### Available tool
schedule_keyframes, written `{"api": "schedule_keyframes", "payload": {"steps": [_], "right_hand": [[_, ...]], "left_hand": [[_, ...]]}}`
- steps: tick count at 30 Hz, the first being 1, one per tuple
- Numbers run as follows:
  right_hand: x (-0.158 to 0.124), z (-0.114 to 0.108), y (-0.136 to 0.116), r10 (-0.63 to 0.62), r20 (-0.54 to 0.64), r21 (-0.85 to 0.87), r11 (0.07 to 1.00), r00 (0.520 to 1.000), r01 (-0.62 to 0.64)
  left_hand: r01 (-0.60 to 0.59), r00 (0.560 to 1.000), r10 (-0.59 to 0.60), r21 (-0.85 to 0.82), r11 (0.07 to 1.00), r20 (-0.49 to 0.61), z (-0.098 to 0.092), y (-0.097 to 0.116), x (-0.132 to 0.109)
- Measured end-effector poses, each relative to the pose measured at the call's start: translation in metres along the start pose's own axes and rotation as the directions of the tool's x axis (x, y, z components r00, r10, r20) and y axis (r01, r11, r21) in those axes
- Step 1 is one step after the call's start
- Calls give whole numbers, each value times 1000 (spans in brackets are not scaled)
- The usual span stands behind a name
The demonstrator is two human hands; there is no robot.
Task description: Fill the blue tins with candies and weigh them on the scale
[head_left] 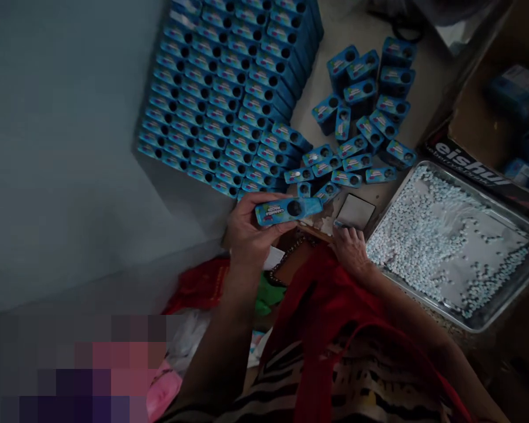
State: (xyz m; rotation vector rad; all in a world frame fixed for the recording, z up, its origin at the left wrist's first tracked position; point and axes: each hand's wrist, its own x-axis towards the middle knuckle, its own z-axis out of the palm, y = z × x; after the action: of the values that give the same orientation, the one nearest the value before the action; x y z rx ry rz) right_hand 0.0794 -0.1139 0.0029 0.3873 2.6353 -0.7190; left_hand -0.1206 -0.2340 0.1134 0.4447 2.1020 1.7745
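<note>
Gripping a slim, glossy blue box [288,210] with a round dark window lengthwise between thumb and fingers, the left hand [247,235] holds it just below the neat rows of stacked matching boxes [229,88]. The right hand [350,249] lies knuckles-up, fingers curled down beside a flat square pad [355,211]; whether it pinches anything cannot be told. Small round white pellets [414,235] lie heaped in a shallow metal tray [480,244] just beside it.

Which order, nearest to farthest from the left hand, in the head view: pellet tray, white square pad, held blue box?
1. held blue box, gripped in the left hand.
2. white square pad, just to its right.
3. pellet tray, far right.
</note>
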Motion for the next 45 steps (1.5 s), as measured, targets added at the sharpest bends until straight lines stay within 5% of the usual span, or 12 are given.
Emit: {"api": "schedule_keyframes", "payload": {"steps": [14, 19, 24, 28, 33, 39, 43, 45], "right_hand": [[21, 1, -8, 143, 105, -134, 983, 984, -128], [22, -11, -7, 171, 122, -126, 980, 978, -155], [13, -19, 1, 111, 59, -49, 993, 992, -108], [21, 2, -14, 1, 186, 2, 1000, 982, -1], [39, 18, -39, 76, 331, -39, 997, 940, -67], [45, 5, -48, 95, 277, -21, 995, 956, -93], [-3, -25, -29, 14, 79, 0, 1000, 997, -14], [-40, -47, -2, 94, -88, -70, 992, 992, -100]], "left_hand": [[170, 981, -171, 17, 985, 92, -60, -3, 17], [161, 950, -179, 90, 983, 256, -59, 4, 21], [97, 980, -110, 86, 992, 168, -50, -7, 35], [-66, 983, 60, 32, 997, 174, -42, -23, 49], [-100, 971, 96, 7, 995, 219, -36, -21, 50], [-143, 920, 133, 2, 990, 369, -30, -9, 45], [-178, 918, 181, -42, 983, 352, -16, -11, 48], [-178, 929, 187, -58, 982, 319, -8, -16, 50]]}}
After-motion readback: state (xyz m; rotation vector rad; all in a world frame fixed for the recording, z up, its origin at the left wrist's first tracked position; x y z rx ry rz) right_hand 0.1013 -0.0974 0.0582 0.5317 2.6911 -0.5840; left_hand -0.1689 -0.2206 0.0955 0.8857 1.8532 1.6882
